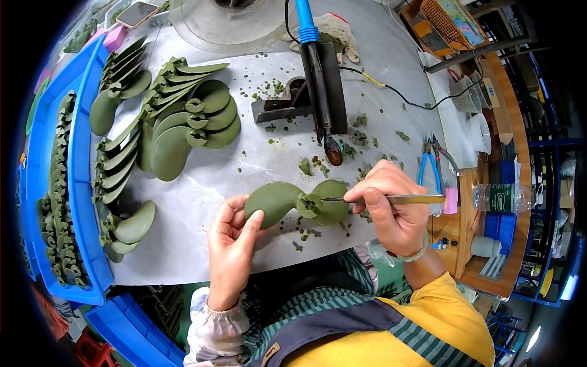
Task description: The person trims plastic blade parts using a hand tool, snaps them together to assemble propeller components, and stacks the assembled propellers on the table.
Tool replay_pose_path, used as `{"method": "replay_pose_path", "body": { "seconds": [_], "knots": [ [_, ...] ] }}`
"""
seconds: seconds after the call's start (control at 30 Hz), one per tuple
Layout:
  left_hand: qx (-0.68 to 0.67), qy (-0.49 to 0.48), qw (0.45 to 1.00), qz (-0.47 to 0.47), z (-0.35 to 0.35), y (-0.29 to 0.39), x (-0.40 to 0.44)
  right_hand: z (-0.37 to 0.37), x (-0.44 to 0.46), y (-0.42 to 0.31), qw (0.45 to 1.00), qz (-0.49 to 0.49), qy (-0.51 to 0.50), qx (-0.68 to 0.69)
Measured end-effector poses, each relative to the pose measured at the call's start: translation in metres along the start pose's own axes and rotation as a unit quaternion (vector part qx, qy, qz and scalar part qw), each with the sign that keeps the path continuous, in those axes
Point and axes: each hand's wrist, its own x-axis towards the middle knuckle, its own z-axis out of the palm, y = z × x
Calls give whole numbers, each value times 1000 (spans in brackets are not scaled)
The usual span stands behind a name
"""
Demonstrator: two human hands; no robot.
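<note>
My left hand (235,248) pinches the edge of the left blade of a dark green two-bladed propeller (272,202), holding it above the table. My right hand (391,205) grips a slim metal carving tool (416,199) like a pen. Its pointed tip rests on or just over the propeller's hub, between the blades; exact contact cannot be made out. Small green scraps (309,233) lie beneath and around the part. Beyond the hands, a soldering iron (318,79) with a blue handle leans in a black metal stand (290,104), its browned tip pointing toward me.
Stacked green propellers (183,122) cover the table's left side. A blue crate (92,177) of more green parts stands at the left edge. A work glove (342,37) lies at the back. Pliers (430,162) and a plastic bottle (501,197) are on the right; a black cable (416,101) crosses there.
</note>
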Motion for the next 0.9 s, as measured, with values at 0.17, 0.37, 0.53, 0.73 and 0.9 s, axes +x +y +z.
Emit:
{"method": "replay_pose_path", "body": {
  "seconds": [0.17, 0.37, 0.53, 0.73, 0.9],
  "knots": [
    [-2, 0, 1000, -2, 0, 0, 0, 1, 0, 0, 1000, 2, -1, -5],
    [1, 0, 1000, 4, 0, 1, -1, -11, 6, -11, 996, 3, -66, -53],
    [37, 12, 998, 54, 1, 3, -13, -18, -5, -25, 995, 84, -51, 5],
    [41, 29, 994, 100, -2, 5, -34, -8, -28, -40, 939, 247, 88, 225],
    [-12, 49, 992, 117, -18, -3, -47, -3, -40, -33, 964, 130, 61, 223]
  ]
}}
